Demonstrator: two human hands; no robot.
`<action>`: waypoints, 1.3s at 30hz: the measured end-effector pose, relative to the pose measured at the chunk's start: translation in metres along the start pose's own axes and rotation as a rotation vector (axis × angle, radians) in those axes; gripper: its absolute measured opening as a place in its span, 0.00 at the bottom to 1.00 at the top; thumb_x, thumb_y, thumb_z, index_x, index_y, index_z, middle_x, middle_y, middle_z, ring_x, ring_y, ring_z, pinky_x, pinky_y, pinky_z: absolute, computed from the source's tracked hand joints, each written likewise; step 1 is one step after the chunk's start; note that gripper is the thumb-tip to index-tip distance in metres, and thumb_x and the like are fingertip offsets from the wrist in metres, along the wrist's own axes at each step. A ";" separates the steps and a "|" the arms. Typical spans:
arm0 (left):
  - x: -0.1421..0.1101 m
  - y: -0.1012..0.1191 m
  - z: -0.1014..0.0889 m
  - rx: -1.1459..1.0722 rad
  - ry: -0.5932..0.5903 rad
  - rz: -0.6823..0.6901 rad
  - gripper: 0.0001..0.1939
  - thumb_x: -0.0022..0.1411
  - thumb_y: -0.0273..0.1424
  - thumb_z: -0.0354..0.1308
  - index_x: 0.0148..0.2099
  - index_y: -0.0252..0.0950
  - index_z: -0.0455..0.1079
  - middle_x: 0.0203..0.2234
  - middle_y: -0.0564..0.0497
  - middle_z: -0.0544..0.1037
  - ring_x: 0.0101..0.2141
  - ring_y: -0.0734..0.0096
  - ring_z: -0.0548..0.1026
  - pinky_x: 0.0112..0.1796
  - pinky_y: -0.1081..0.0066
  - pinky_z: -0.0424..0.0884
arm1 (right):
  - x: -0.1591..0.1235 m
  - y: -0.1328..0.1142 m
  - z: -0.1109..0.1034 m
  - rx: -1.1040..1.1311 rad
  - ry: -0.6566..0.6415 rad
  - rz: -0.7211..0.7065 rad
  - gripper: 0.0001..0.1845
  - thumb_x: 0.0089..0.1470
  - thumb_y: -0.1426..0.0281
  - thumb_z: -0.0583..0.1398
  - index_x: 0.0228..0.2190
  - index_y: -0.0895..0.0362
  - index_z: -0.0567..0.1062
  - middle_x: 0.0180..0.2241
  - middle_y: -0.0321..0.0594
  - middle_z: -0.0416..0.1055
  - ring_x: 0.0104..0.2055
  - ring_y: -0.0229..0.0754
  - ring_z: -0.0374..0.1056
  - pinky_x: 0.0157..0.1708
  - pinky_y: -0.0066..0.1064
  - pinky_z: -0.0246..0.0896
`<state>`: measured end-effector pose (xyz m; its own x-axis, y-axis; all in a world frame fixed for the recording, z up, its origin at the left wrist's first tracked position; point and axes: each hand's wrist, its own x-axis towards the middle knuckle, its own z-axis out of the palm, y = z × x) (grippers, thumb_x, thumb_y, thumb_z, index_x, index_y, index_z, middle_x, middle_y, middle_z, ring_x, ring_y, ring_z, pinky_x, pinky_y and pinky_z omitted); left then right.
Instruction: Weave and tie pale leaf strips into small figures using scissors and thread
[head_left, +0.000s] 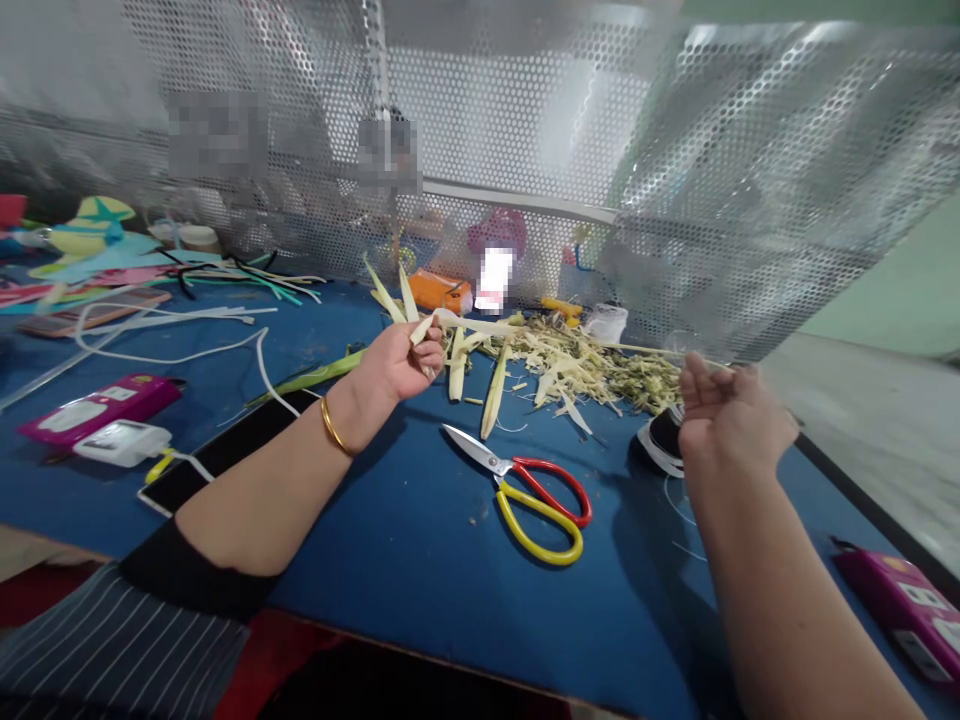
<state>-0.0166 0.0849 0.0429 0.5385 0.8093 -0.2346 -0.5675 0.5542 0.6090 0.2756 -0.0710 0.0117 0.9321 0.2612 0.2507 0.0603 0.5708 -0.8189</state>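
A purple device (907,612) lies nearest, at the table's (420,600) right edge. Scissors (493,463) with one red and one yellow handle lie mid-table, tips toward the far left corner. Above them, the left hand (409,362) pinches a pale husk (469,321) between thumb and fingers. The right hand (731,410), near the right edge by a spool (664,440), has curled, blurred fingers at a thin strand (652,350); whether they pinch it, I cannot tell. Beyond, shredded husk (566,360) is heaped toward the far edge, before a perforated screen (517,110).
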 end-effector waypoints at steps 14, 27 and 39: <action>-0.009 -0.029 0.015 0.182 0.181 0.291 0.09 0.59 0.21 0.58 0.27 0.33 0.65 0.13 0.60 0.60 0.11 0.88 0.53 0.13 0.82 0.47 | -0.026 0.001 0.006 -0.869 -0.195 -0.603 0.05 0.55 0.69 0.58 0.27 0.53 0.71 0.29 0.45 0.72 0.37 0.52 0.71 0.41 0.45 0.60; -0.030 -0.094 0.016 0.505 0.002 0.210 0.07 0.51 0.27 0.65 0.26 0.33 0.69 0.11 0.61 0.57 0.13 0.84 0.51 0.16 0.75 0.43 | -0.112 0.006 0.035 -0.485 -0.969 0.300 0.19 0.49 0.52 0.62 0.28 0.56 0.77 0.26 0.40 0.76 0.30 0.45 0.72 0.33 0.36 0.66; -0.029 -0.104 0.011 0.484 -0.018 0.047 0.11 0.57 0.35 0.62 0.29 0.31 0.73 0.18 0.55 0.65 0.18 0.81 0.59 0.20 0.76 0.52 | -0.133 0.010 0.031 -0.787 -1.028 -0.050 0.19 0.58 0.60 0.57 0.18 0.55 0.68 0.17 0.33 0.70 0.20 0.35 0.61 0.23 0.26 0.54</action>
<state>0.0337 0.0018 -0.0054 0.5322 0.8255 -0.1879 -0.2392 0.3594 0.9020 0.1411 -0.0759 -0.0141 0.2437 0.9281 0.2816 0.6069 0.0806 -0.7907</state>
